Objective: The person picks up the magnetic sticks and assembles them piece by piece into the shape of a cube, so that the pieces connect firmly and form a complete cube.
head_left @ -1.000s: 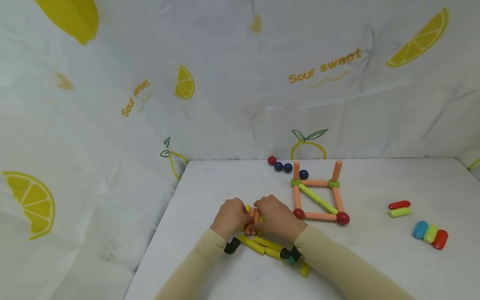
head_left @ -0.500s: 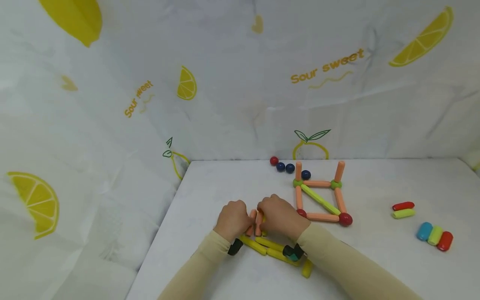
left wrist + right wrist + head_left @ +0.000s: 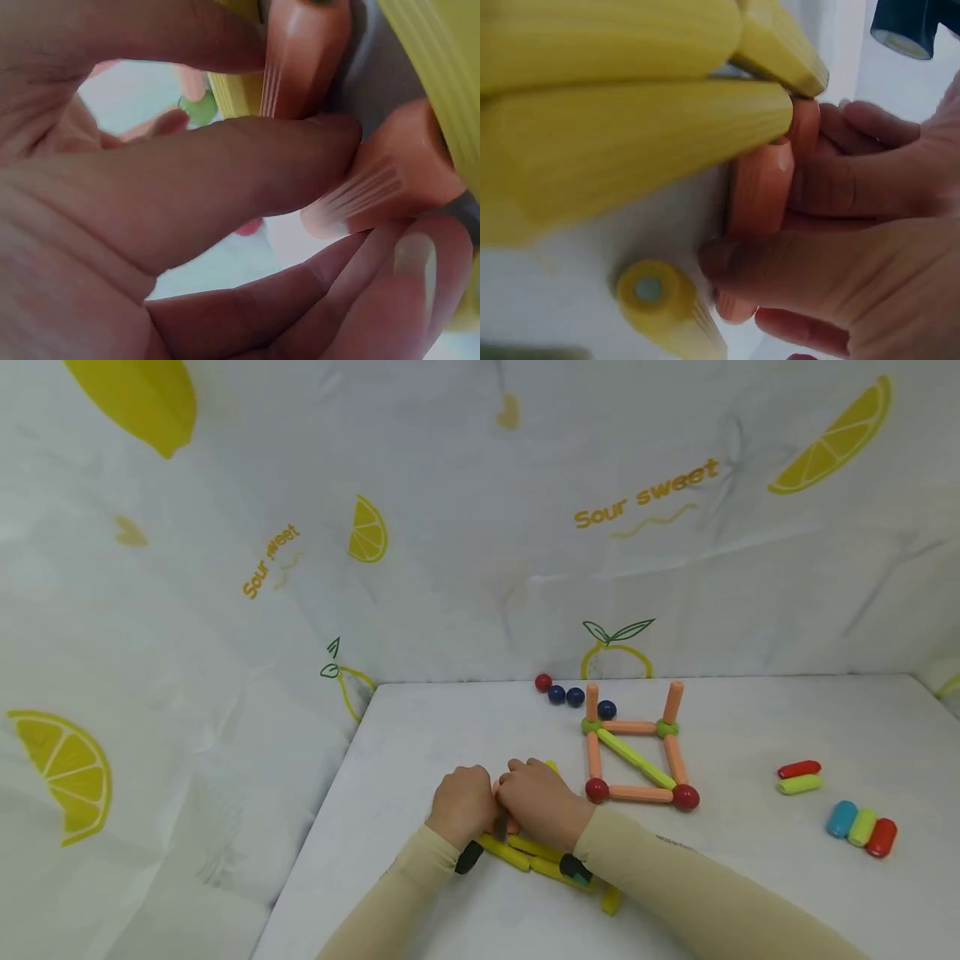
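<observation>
In the head view my left hand and right hand meet over a small group of sticks. Orange sticks show only partly between them. In the left wrist view, fingers and a thumb surround two orange sticks, and the lower orange stick is pinched; the hands overlap there. My right thumb and fingers hold an orange stick in the right wrist view, with a second orange stick just behind it. Several yellow sticks lie below the hands. One yellow stick pokes out behind my right hand.
Right of the hands lies a square frame of orange sticks with red and green balls and a yellow-green diagonal stick. Two upper orange sticks extend from it. Blue balls and a red ball sit behind. Short coloured pieces lie far right.
My right hand has moved left against my left hand. The orange sticks between them are now mostly covered, and a yellow stick shows behind the right hand. The square frame stays put.
</observation>
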### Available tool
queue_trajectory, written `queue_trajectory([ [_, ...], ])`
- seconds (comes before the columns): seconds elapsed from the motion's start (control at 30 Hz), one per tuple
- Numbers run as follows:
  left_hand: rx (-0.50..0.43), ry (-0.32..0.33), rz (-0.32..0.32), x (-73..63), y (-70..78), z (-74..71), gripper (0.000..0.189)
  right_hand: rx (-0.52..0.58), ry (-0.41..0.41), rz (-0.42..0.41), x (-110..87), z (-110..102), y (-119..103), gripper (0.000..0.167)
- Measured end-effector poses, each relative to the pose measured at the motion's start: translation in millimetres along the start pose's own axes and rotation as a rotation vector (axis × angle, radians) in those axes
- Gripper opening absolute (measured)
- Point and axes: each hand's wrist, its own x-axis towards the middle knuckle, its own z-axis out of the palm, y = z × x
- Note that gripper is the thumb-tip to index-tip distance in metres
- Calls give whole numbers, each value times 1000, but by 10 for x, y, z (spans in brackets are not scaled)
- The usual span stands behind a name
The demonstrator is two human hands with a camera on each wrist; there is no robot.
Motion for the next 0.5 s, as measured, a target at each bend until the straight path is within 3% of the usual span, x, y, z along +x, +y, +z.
queue_trajectory([
  [0.13, -72, -18, -24, 8, 0, -24, 48, -68, 19, -11, -42, -89, 55, 11],
  [0.27, -188, -28, -26, 27, 0, -91, 36, -12, 77, 26, -205, -259, 172, 11],
  [0.37, -277, -55, 10, 61, 33, -122, 18, 84, 123, 77, -413, -409, 316, 13],
  [0.5, -352, -121, 123, 133, 181, -84, 19, 258, 164, 204, -794, -542, 580, 20],
])
